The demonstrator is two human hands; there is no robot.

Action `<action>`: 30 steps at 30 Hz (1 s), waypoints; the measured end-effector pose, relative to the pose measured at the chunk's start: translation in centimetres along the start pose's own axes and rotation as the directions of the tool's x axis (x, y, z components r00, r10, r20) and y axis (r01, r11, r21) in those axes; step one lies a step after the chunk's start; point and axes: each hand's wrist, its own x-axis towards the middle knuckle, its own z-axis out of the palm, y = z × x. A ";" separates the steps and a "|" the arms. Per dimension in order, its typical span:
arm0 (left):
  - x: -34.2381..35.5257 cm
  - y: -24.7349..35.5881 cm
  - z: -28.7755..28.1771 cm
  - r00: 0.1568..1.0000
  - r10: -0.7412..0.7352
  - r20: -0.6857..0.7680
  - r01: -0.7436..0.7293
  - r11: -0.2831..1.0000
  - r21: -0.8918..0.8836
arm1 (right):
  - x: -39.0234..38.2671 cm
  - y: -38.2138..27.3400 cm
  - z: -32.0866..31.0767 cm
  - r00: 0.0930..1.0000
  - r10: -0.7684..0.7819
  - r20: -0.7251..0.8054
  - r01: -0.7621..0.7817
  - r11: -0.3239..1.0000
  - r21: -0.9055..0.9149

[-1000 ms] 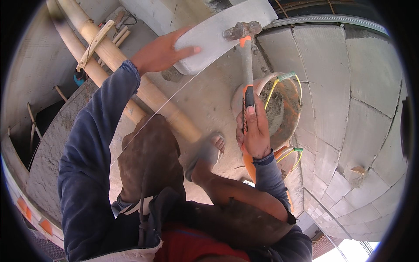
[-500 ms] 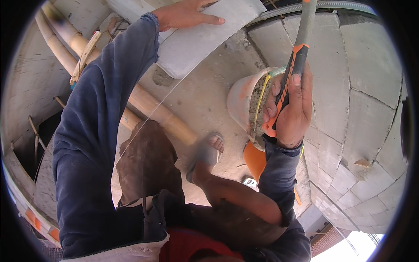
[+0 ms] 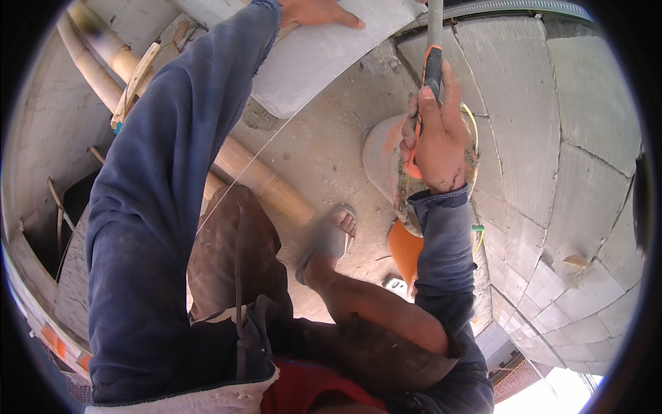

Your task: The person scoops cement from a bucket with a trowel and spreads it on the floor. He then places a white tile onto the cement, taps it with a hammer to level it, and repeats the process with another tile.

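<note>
At the top edge, my left hand (image 3: 318,11) lies on a smooth pale grey block (image 3: 321,65), thumb stretched out; its other fingers are partly cut off by the frame. My right hand (image 3: 441,141) is wrapped round the black-and-orange grip of a long tool (image 3: 434,62). Its grey shaft points away from me, and its far end is out of view. Below that hand stands a pale, mortar-smeared bucket (image 3: 383,157) with grey stuff inside, partly hidden by my hand and sleeve. A thin white string (image 3: 270,141) runs slantwise past the block's near corner.
A wall of grey blocks (image 3: 520,103) rises on the right. Bamboo poles (image 3: 265,181) lie across the dusty floor and at upper left. An orange object (image 3: 403,250) sits beneath the bucket, near my sandalled foot (image 3: 338,238). A dark opening (image 3: 76,207) shows at left.
My right hand, with the tool, has shifted away from me and a little left, so less of the shaft shows. My left hand has slid slightly right and up toward the top edge.
</note>
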 end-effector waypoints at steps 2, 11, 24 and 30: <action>0.3 0.1 0.1 1.000 0.010 0.008 -0.010 1.000 -0.001 | 0.5 0.2 -0.4 0.998 0.055 0.019 -0.054 0.997 -0.052; -0.7 0.4 0.3 1.000 -0.020 -0.017 0.020 1.000 -0.001 | -2.7 -0.2 0.4 0.998 -0.045 0.052 0.034 0.980 0.196; -0.3 2.0 -0.1 0.970 -0.203 0.132 0.223 0.961 -0.163 | -2.8 1.3 -0.5 0.980 -0.198 -0.024 0.199 0.960 0.196; -0.6 -0.3 -0.6 0.960 -0.281 -0.017 0.279 0.944 0.173 | 0.6 2.9 2.2 0.930 -0.350 -0.113 0.367 0.900 0.236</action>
